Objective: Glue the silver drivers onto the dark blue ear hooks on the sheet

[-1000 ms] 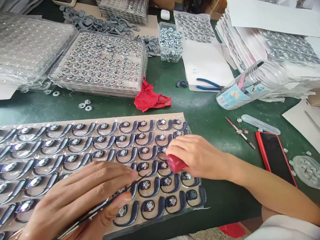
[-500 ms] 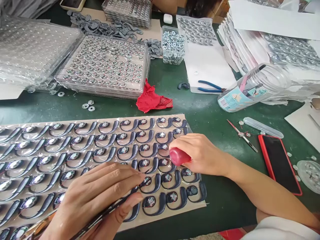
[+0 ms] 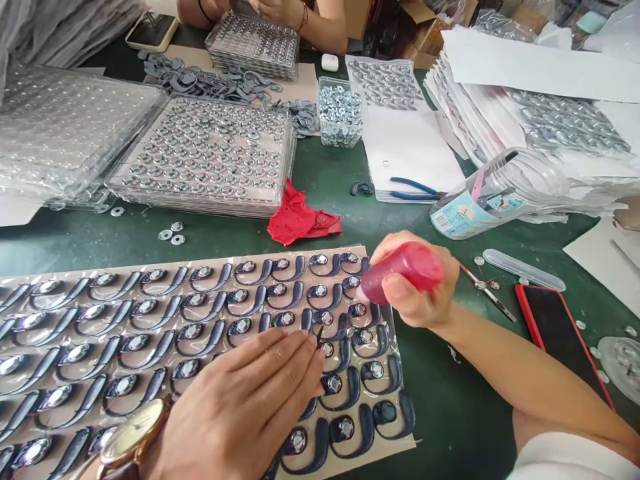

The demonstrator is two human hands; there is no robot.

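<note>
A long sheet (image 3: 150,261) covered with rows of dark ear-hook parts, each with a small round metal speaker, lies in front of me. My left hand (image 3: 240,413), a watch on its wrist, rests on the sheet's lower middle and pinches thin tweezers (image 3: 320,335) whose tip touches a part. My right hand (image 3: 420,293) is raised above the sheet's right end, closed round a small red bottle (image 3: 400,270) tilted with its tip toward the parts.
Clear trays of small speakers (image 3: 205,157) stand behind the sheet, with a red rag (image 3: 300,220), a box of metal rings (image 3: 340,110), blue pliers (image 3: 415,190), a plastic jar (image 3: 480,200) and a red-cased phone (image 3: 560,333). Another person's hands (image 3: 280,10) work at the far edge.
My right hand has lifted the red bottle off the sheet and tilted it. My left hand has slid right with the tweezers, turning so the watch shows.
</note>
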